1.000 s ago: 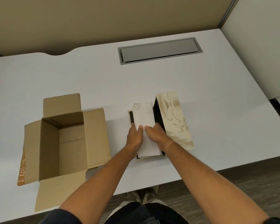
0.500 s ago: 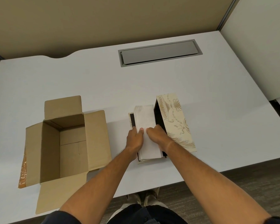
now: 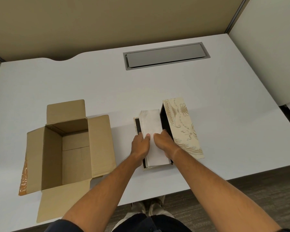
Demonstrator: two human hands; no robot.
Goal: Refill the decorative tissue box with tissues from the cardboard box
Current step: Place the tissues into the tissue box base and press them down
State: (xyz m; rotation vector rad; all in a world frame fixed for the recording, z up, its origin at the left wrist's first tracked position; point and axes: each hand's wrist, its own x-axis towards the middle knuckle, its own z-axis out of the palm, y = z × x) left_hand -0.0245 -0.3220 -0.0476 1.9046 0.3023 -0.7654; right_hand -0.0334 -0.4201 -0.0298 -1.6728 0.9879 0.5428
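The decorative tissue box (image 3: 138, 126) lies open near the desk's front edge, dark inside, with its cream and gold patterned lid (image 3: 181, 126) hinged up on the right. A white stack of tissues (image 3: 151, 121) sits in the box. My left hand (image 3: 140, 144) grips the stack's left side and my right hand (image 3: 162, 141) presses on its right side, thumbs on top. The open cardboard box (image 3: 70, 151) stands to the left with its flaps spread; its inside looks empty.
The white desk (image 3: 74, 84) has a grey cable hatch (image 3: 166, 55) at the back. Beige partition walls close off the back and right. The desk's front edge runs just below the boxes, with dark floor and my shoes beneath.
Both hands stay on the tissue stack in the decorative box, with almost no movement. The view has shifted slightly.
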